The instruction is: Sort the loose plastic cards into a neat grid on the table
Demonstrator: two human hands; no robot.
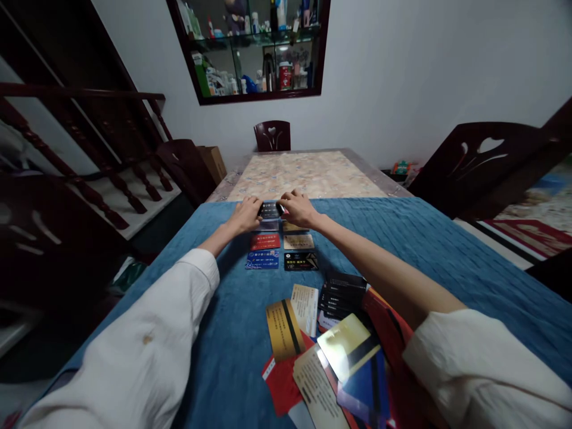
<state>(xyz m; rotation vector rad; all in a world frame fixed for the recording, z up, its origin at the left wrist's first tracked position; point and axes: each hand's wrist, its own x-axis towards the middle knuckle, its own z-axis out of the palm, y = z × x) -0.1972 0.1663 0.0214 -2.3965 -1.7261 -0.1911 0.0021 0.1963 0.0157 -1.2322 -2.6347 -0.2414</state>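
Left hand, right hand grasping black card by opposite ends, near far edge of blue cloth on tabletop; contact with cloth unclear. Card rows just nearer; loose card pile toward tabletop's near edge.

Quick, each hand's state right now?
Left hand: curled at the left edge of the black card; firm grip unclear.
Right hand: curled at its right edge; firm grip unclear.

Free cloth L of card pile, card rows in way fwd
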